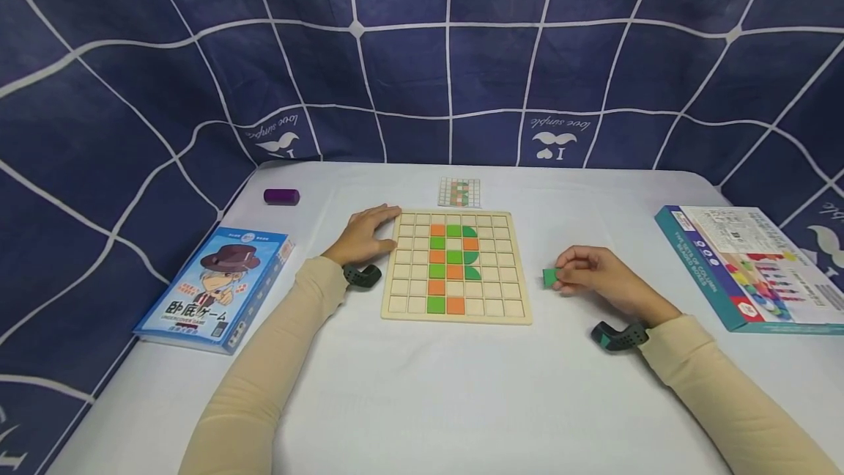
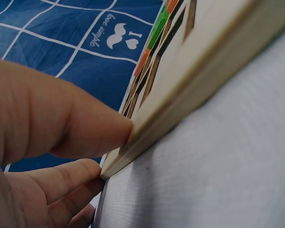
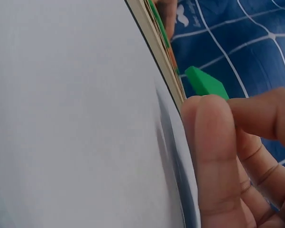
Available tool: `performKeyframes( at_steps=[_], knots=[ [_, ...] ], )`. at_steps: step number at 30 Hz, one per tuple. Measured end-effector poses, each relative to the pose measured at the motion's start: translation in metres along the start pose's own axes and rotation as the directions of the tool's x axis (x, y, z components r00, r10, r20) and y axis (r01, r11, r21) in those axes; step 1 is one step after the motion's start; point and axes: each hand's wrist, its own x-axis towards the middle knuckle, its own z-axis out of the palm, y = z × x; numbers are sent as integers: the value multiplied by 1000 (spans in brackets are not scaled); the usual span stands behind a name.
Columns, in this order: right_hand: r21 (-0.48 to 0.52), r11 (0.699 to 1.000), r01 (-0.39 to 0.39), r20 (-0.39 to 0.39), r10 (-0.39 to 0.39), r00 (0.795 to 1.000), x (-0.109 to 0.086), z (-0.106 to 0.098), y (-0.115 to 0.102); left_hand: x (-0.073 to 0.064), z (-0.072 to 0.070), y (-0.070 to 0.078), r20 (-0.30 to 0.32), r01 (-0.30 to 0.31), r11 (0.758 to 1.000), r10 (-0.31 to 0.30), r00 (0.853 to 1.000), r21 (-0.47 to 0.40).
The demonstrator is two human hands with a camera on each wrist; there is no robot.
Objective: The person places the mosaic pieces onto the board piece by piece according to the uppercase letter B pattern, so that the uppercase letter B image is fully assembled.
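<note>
A wooden grid board [image 1: 391,311] lies flat on the table, with green and orange tiles in its middle columns; several are square, a few have a rounded side. My left hand [image 1: 363,235] rests at the board's left edge, thumb and fingertips touching its rim; in the left wrist view the thumb [image 2: 90,123] presses the wooden side. Right of the board, my right hand [image 1: 590,273] pinches a small green tile [image 1: 549,278] between thumb and fingers, apart from the board. The right wrist view shows this tile [image 3: 206,83] sticking out past the fingertips.
A small pattern card [image 1: 459,193] lies behind the board. At the left are a blue game box [image 1: 217,284] and a purple cylinder [image 1: 281,197]. A teal-edged box [image 1: 758,270] lies at the right. A blue checked cloth [image 1: 409,57] hangs behind the white table.
</note>
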Motion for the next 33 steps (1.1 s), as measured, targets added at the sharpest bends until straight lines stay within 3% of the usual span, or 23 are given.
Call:
performKeyframes(
  at_steps=[6, 12, 23, 33],
  knots=[
    [132, 990, -50, 33, 46, 998, 4, 17, -6, -1, -1, 0, 0, 5, 1000, -5, 1000, 0],
    [164, 986, -41, 66, 30, 997, 7, 35, -11, 0, -1, -1, -2, 5, 1000, -5, 1000, -1],
    [184, 982, -46, 164, 16, 986, 21, 66, -18, 0, -1, -1, 7, 16, 1000, -16, 1000, 0],
    [75, 996, -44, 165, 31, 986, 28, 86, -26, 0, 0, 1, 3, 15, 1000, -15, 1000, 2]
  ],
)
